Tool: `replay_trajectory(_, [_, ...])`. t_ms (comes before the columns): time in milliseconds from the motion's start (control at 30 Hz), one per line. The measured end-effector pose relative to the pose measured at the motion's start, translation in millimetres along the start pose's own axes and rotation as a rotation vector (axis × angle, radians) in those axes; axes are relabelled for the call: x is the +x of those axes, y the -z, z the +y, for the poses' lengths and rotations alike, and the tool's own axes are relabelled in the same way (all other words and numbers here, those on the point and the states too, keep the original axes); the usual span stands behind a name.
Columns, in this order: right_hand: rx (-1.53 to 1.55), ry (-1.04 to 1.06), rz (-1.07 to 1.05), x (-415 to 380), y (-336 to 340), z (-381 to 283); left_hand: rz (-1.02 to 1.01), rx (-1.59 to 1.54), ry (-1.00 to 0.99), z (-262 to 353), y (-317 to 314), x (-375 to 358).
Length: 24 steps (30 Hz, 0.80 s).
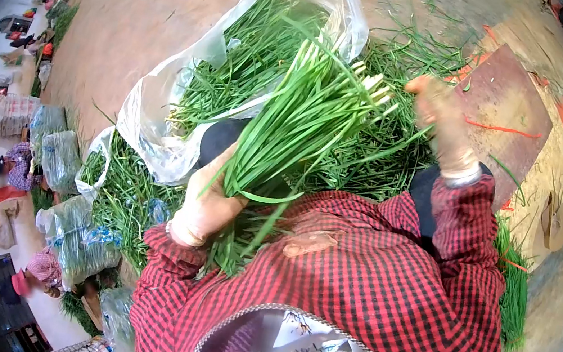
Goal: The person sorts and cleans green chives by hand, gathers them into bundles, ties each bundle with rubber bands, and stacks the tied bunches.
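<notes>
My left hand (208, 201), in a pale thin glove, is closed round the leafy part of a bunch of green garlic chives (305, 117). The white stem ends point up and to the right. My right hand (443, 116), gloved too, is raised to the right of the stem ends, apart from them. Motion blurs its fingers, and a long green leaf reaches close to it. Behind the bunch lies an open clear plastic bag (162, 96) full of chives. Loose chives (379, 158) are heaped across my lap, beneath the bunch.
A brown board (502, 114) with a red strip (503, 129) on it lies at the right, beside a sandal (553, 222). More chives (508, 305) stand by my right side. Wrapped bundles (72, 239) and other people (21, 166) are along the left.
</notes>
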State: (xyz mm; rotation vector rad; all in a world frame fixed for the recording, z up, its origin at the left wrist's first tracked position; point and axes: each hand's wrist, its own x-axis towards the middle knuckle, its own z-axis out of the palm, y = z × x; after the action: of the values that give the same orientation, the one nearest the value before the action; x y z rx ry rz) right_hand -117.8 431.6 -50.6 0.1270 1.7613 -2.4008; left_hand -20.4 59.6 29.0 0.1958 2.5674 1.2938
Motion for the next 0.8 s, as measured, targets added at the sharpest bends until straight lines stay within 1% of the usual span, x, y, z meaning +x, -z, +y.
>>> replay_trajectory(33, [0.064, -0.007, 0.106, 4.3, 8.1, -11.2, 0.022, 0.106, -0.036, 3.1, 4.0, -1.3])
replay_trajectory(67, [0.064, -0.01, 0.108, 2.6, 8.6, -18.5, 0.048, 0.187, -0.078, 0.6, 5.4, -1.8])
replay_trajectory(133, [-0.461, 0.062, 0.057, -5.7, -12.1, -43.9, 0.041, 0.222, -0.064, -1.4, 4.2, -1.5])
replay_trajectory(167, [-0.724, 0.057, -0.028, -14.6, -37.3, -47.3, 0.036, 0.259, -0.049, -2.4, 3.1, -1.2])
replay_trajectory(233, [-1.117, 0.103, -0.27, -21.7, -65.4, -45.4, 0.013, 0.237, -0.084, -0.7, -3.1, 3.6])
replay_trajectory(300, [-1.353, 0.099, -0.392, -11.5, -86.5, -35.8, -0.041, 0.453, -0.103, 7.4, -7.0, 6.9])
replay_trajectory(333, [-1.398, 0.177, -0.362, -7.9, -92.7, -26.7, -0.057, 0.428, -0.114, 7.8, -8.6, 6.8])
replay_trajectory(367, [-1.397, 0.176, -0.362, -3.6, -93.7, -15.3, -0.058, 0.428, -0.113, 7.3, -8.8, 6.1])
replay_trajectory(433, [-1.263, 0.219, -0.381, 5.7, -94.6, 8.2, -0.06, 0.426, -0.098, 2.5, -8.5, 4.9])
replay_trajectory(467, [-1.209, 0.357, -0.383, 3.9, -92.5, 16.7, -0.055, 0.298, -0.089, -8.5, -8.7, 2.6])
replay_trajectory(500, [-1.206, 0.353, -0.389, 2.4, -90.9, 16.3, -0.057, 0.297, -0.082, -10.5, -4.9, 1.2])
replay_trajectory(567, [-0.621, -0.069, -0.381, 0.5, -88.4, 11.9, -0.034, 0.379, -0.157, -13.8, 0.5, -1.1])
replay_trajectory(600, [-0.438, -0.168, -0.277, -2.1, -87.1, 10.6, -0.028, 0.378, -0.145, -12.4, 1.0, -0.7])
replay_trajectory(700, [-0.313, -0.223, -0.134, -1.7, -60.6, -5.5, -0.015, 0.362, -0.149, -19.5, 5.7, -0.9])
replay_trajectory(767, [-0.167, -0.115, 0.01, -8.6, -36.0, -21.7, -0.009, 0.322, -0.136, -25.4, 10.5, -2.6])
replay_trajectory(800, [-0.035, -0.025, 0.072, -2.6, -8.0, -11.7, 0.028, 0.284, -0.166, -28.4, 13.4, -4.3])
